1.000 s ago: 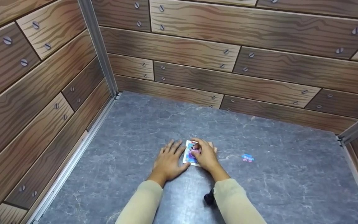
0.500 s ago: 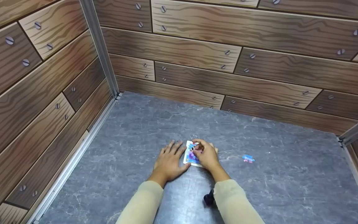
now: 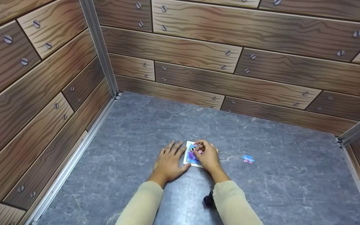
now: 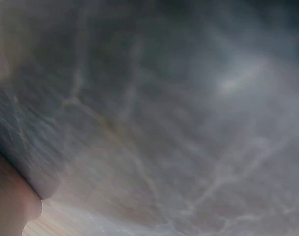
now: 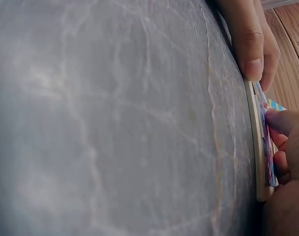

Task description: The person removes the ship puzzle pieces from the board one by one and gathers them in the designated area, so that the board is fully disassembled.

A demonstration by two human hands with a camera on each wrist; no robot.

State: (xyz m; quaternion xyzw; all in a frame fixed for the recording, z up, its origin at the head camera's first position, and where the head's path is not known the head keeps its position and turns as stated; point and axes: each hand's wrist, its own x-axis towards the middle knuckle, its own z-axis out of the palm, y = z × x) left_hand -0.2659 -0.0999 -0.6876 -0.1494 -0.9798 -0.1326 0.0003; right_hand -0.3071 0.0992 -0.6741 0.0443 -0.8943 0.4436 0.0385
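A small puzzle board (image 3: 190,158) with a pale rim and a blue-purple picture lies on the grey tabletop, between my hands. My left hand (image 3: 169,161) lies with fingers spread at its left side, thumb by the near corner. Over the board's right part, my right hand (image 3: 209,157) bends thumb and fingers together. In the right wrist view, a brightly patterned puzzle piece (image 5: 276,104) tilts up behind the thumb, pinched and mostly hidden by the hand. The left wrist view holds little but blurred tabletop and a bit of the hand (image 4: 12,201).
A loose blue-and-pink puzzle piece (image 3: 248,159) lies on the table (image 3: 292,175) to the right. A black object (image 3: 209,200) sits beside the right sleeve. Wood-plank-patterned walls (image 3: 192,56) stand at the back and sides, with metal strips at the corners.
My right thumb and fingers have shifted slightly over the board, baring a little more of its picture. The left hand stays in place.
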